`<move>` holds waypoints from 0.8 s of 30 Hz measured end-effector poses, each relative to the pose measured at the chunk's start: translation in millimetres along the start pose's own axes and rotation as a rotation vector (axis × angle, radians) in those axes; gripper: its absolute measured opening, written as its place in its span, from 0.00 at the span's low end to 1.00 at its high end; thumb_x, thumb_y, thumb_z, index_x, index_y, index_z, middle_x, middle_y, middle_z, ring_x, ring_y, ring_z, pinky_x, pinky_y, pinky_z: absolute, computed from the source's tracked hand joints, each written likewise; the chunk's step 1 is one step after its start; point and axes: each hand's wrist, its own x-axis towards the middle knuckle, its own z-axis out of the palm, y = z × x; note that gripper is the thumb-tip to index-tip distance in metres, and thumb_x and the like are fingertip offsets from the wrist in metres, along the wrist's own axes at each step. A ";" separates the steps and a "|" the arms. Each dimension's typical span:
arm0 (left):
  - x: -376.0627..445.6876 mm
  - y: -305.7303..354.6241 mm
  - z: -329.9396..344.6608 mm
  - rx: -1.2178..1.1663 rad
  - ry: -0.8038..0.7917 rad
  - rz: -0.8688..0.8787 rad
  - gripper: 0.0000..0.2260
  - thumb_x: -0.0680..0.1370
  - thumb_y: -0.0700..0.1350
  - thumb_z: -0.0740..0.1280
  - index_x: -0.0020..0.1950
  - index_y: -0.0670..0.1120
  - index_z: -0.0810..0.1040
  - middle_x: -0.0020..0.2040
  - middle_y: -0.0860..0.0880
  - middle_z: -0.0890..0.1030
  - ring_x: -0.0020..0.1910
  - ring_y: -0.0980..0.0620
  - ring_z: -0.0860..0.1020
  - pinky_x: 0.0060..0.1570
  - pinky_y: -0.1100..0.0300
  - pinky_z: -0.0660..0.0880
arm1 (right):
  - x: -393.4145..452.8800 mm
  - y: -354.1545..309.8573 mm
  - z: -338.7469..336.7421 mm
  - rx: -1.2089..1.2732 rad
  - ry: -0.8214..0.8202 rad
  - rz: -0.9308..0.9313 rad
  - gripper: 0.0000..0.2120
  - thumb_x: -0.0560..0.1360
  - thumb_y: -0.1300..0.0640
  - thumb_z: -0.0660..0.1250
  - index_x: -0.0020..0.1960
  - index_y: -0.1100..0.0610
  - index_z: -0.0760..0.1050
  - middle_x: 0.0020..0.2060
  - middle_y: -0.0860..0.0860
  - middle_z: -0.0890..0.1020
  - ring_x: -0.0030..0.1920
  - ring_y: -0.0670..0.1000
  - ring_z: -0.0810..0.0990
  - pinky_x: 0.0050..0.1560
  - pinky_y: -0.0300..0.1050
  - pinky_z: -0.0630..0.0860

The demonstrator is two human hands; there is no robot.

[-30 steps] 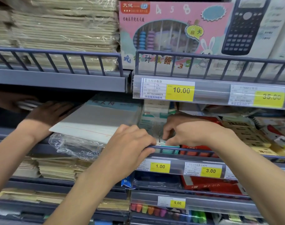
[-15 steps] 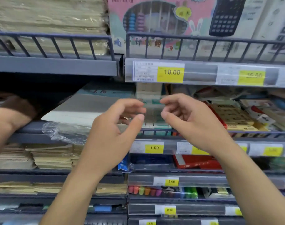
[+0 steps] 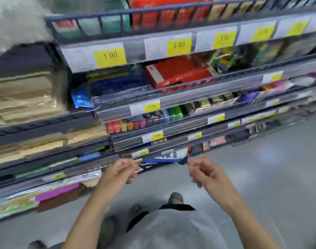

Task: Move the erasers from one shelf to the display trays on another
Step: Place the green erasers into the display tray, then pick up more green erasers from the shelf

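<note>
The view is blurred and tilted down along the shelves. Small teal-and-white boxes (image 3: 101, 26), the ones my hands were at earlier, stand behind the rail of the top visible shelf, above the 1.00 price tag (image 3: 109, 55). My left hand (image 3: 120, 170) and my right hand (image 3: 204, 172) hang low in front of the bottom shelves, about a forearm apart. Their fingers are loosely curled and I see nothing in them. No display tray can be made out.
A red box (image 3: 178, 71) lies on the shelf under the 3.00 tag (image 3: 178, 45). A row of small coloured items (image 3: 125, 126) sits two shelves lower. Stacked paper packs (image 3: 22, 97) fill the left bay. Grey floor (image 3: 270, 168) and my feet are below.
My head has tipped down and both hands have dropped from the eraser shelf to the level of the lowest shelves, moving apart. The other person's hands at left are out of view.
</note>
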 end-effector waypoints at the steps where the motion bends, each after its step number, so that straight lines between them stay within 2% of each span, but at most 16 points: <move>1: 2.7 -24.2 5.8 0.030 -0.015 -0.079 0.05 0.83 0.41 0.67 0.56 0.45 0.82 0.49 0.46 0.88 0.44 0.51 0.85 0.38 0.67 0.77 | -5.6 23.3 -7.0 -0.010 0.007 0.074 0.04 0.79 0.64 0.68 0.51 0.58 0.80 0.35 0.51 0.80 0.32 0.47 0.75 0.33 0.37 0.71; 3: 2.1 -66.7 16.2 0.091 -0.046 -0.212 0.05 0.83 0.43 0.68 0.56 0.46 0.83 0.51 0.47 0.88 0.47 0.51 0.84 0.43 0.61 0.78 | -21.2 67.1 -22.2 -0.029 0.024 0.191 0.03 0.79 0.63 0.68 0.50 0.58 0.81 0.37 0.53 0.80 0.32 0.46 0.76 0.34 0.36 0.73; 6: -7.2 -106.6 31.7 0.164 -0.098 -0.312 0.05 0.82 0.46 0.69 0.55 0.49 0.83 0.50 0.51 0.88 0.48 0.52 0.85 0.44 0.61 0.78 | -50.4 122.7 -48.6 -0.021 0.068 0.327 0.04 0.79 0.61 0.68 0.51 0.57 0.81 0.37 0.54 0.81 0.32 0.46 0.77 0.34 0.36 0.73; 10: -20.0 -123.7 66.1 0.254 -0.137 -0.371 0.06 0.83 0.47 0.67 0.56 0.50 0.83 0.48 0.56 0.88 0.47 0.56 0.85 0.45 0.62 0.78 | -88.3 178.3 -84.3 -0.026 0.131 0.462 0.05 0.79 0.63 0.67 0.51 0.57 0.82 0.38 0.56 0.84 0.31 0.46 0.78 0.34 0.43 0.74; 13: -28.5 -119.3 102.4 0.306 -0.128 -0.381 0.06 0.84 0.47 0.67 0.55 0.50 0.83 0.47 0.56 0.88 0.49 0.53 0.85 0.43 0.64 0.78 | -113.4 207.8 -111.5 -0.001 0.168 0.525 0.06 0.80 0.62 0.67 0.51 0.56 0.81 0.41 0.58 0.84 0.31 0.45 0.78 0.34 0.42 0.74; 19: -30.6 -100.2 180.1 0.309 -0.127 -0.357 0.04 0.84 0.40 0.67 0.53 0.42 0.82 0.43 0.48 0.87 0.39 0.55 0.83 0.33 0.70 0.76 | -124.5 237.7 -171.8 0.085 0.207 0.509 0.05 0.80 0.59 0.67 0.53 0.55 0.81 0.42 0.55 0.84 0.35 0.46 0.79 0.37 0.42 0.75; 24: -10.8 -82.5 233.7 0.394 -0.204 -0.308 0.04 0.83 0.41 0.67 0.55 0.42 0.81 0.48 0.45 0.87 0.41 0.54 0.82 0.34 0.70 0.77 | -102.1 225.0 -226.9 0.163 0.319 0.397 0.04 0.80 0.56 0.67 0.53 0.51 0.80 0.42 0.52 0.85 0.36 0.46 0.80 0.37 0.38 0.74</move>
